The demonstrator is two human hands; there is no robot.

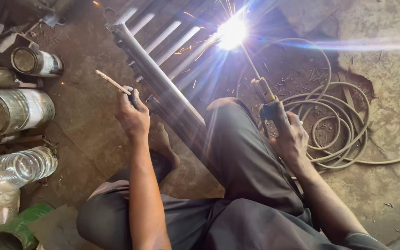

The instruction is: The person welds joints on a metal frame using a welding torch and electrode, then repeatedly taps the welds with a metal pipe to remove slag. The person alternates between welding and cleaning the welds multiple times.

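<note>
My right hand (291, 135) is closed around the dark welding electrode holder (272, 111); its thin rod (251, 65) meets the grey metal tube frame (163, 88) at a bright white arc (231, 32). My left hand (133, 118) pinches a spare thin rod (112, 82) beside the frame. Coiled pale cable (339, 125) lies on the floor, right.

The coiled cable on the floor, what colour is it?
Pale beige cable, seen in the head view.

Dim scene; blinding welding arc (231, 32) flares, streaking glare rightward.
</note>
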